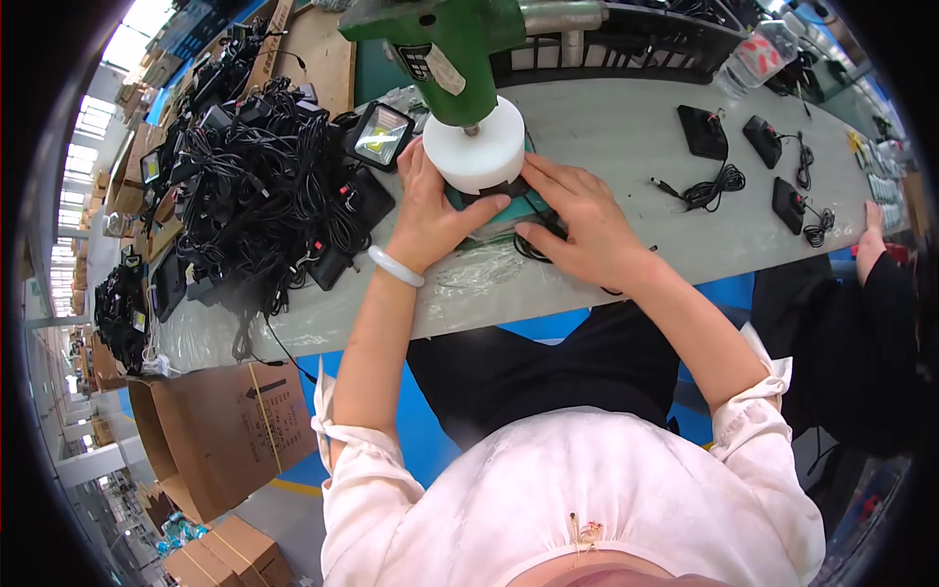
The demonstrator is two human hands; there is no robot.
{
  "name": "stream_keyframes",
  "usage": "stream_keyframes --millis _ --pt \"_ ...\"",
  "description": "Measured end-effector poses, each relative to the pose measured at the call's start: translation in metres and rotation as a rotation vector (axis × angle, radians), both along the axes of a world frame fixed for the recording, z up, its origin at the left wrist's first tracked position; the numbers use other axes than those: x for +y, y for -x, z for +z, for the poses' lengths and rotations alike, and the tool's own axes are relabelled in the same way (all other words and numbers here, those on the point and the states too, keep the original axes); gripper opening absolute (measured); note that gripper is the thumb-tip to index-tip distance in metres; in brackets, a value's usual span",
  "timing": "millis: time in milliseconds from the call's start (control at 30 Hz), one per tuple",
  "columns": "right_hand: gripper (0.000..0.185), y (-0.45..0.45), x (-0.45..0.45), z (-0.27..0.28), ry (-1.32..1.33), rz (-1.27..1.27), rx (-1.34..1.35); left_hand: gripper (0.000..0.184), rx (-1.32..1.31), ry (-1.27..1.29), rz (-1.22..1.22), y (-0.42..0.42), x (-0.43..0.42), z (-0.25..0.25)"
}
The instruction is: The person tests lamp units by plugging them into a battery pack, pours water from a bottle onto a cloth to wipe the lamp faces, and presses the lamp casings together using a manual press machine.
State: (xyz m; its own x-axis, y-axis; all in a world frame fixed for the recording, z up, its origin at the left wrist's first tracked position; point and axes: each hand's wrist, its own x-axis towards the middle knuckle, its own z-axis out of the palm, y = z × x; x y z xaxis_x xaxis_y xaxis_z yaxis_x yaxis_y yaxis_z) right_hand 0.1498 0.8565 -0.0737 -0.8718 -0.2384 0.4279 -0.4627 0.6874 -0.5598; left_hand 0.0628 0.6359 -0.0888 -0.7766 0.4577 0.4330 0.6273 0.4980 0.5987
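A green press [460, 73] stands over the table, its round white pad [476, 147] lowered onto a black floodlight [509, 189], mostly hidden beneath it. My left hand [435, 207] grips the light's left side, thumb along the front edge. On the opposite side, my right hand [579, 217] holds it with fingers behind and thumb in front. A black cable [531, 245] lies coiled by my right thumb. Green material shows under the light, and clear plastic film [465, 279] covers the table in front. Just left of the pad lies another floodlight [381, 135], lens up.
A tangled heap of black cabled lights [264, 186] covers the table's left side. Several black lights [702, 132] with coiled cables lie at right. Behind are a black crate [626, 54] and plastic bottle [758, 59]. A cardboard box [225, 430] stands below left; another person's hand [870, 235] is far right.
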Motion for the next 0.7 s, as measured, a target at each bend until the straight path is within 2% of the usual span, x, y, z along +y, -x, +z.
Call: stream_keyframes --millis 67,167,233,267,333,367,433,600,700 --pt "0.052 0.011 0.011 -0.015 0.159 0.054 -0.021 0.091 -0.034 -0.030 -0.012 -0.001 -0.003 -0.005" --pt "0.040 0.028 0.022 0.004 0.599 -0.207 0.116 0.092 -0.109 -0.148 -0.071 0.000 -0.006 -0.007" --pt "0.029 0.058 0.037 0.055 0.573 -0.303 0.426 0.095 -0.111 -0.122 -0.076 0.000 -0.008 -0.008" --pt "0.040 0.079 0.027 0.093 0.661 -0.292 0.570 0.096 -0.108 -0.105 -0.083 0.000 -0.009 -0.007" --pt "0.055 0.099 0.010 0.169 0.782 -0.138 0.592 0.099 -0.098 -0.120 -0.100 0.002 -0.009 -0.004" --pt "0.055 0.099 0.010 0.202 0.813 0.002 0.462 0.102 -0.096 -0.151 -0.110 0.001 -0.008 -0.004" --pt "0.051 0.093 0.015 0.212 0.806 0.239 0.342 0.107 -0.080 -0.158 -0.106 -0.003 -0.011 0.000" --pt "0.035 0.026 0.046 0.146 0.580 0.728 0.395 0.121 -0.043 -0.141 -0.040 -0.009 -0.017 0.010" --pt "0.034 0.035 0.047 0.160 0.560 0.861 0.326 0.123 -0.045 -0.095 -0.057 -0.004 -0.020 0.008"
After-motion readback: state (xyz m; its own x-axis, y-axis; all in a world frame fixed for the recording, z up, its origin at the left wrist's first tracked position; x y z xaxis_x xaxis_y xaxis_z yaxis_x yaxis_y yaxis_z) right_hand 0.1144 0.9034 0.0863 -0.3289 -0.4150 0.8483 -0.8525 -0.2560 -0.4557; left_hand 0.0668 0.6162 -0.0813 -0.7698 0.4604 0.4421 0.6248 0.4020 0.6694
